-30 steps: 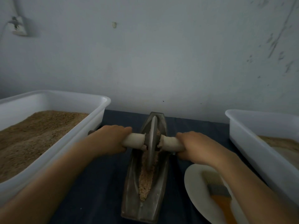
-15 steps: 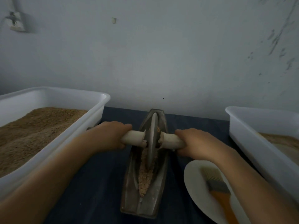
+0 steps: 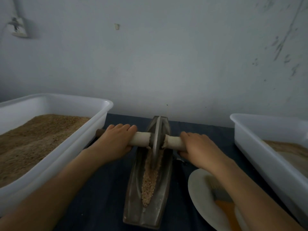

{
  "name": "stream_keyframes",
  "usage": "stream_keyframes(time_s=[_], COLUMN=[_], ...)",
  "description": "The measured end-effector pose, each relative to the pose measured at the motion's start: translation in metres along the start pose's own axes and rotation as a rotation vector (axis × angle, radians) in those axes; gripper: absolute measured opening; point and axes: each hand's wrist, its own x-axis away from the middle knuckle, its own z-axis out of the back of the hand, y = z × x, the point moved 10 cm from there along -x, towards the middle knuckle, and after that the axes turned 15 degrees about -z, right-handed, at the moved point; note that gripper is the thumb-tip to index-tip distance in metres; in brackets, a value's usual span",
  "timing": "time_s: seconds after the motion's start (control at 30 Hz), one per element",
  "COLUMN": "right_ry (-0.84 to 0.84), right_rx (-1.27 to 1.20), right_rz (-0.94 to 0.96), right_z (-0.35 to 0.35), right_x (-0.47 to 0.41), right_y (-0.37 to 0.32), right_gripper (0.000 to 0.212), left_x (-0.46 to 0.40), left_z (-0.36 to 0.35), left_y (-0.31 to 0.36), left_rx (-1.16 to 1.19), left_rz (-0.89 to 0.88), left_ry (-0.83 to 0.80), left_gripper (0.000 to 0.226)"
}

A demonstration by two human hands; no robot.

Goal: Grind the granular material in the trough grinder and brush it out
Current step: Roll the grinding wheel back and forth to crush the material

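Gripping pale cylindrical handle (image 3: 141,139), both hands.

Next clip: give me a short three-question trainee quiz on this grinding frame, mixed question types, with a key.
1. True or false: both the left hand and the right hand grip the pale axle handle of the grey metal grinding wheel.
2. Multiple choice: the orange-handled brush lies on (A) the round white plate, (B) the left white plastic tub, (C) the dark metal boat-shaped trough.
3. Fill in: the tan coarse granules in the trough lie mostly on the wheel's ____ side, near or far.

Key: 1 true; 2 A; 3 near.
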Motion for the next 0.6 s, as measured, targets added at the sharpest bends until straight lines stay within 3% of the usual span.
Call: stream_keyframes(time_s=[0.2,0.33,0.47,0.6], right_ry=[-0.468,-0.601,-0.512,-0.125], right_rx=[0.004,-0.045,-0.024,0.019], right_rz=[0.029,0.089,0.057,0.015], right_z=[-0.004,0.006,0.003,0.004], right_x=[0.026,0.047,0.036,0.005], right_y=[-0.011,-0.016,-0.015,-0.007], right_gripper=[0.026,0.026,0.025,0.024], left_x=[0.027,0.041,0.036,0.016], left_z=[-0.004,0.002,-0.006,-0.009], left_y=[0.021,0.029,0.026,0.006], left_rx=[0.293,0.390,0.392,0.241], left_rz=[-0.045,-0.062,-0.035,0.026], left_ry=[-0.458,-0.600,-0.582,-0.355], left_gripper=[0.030,0.026,0.026,0.028])
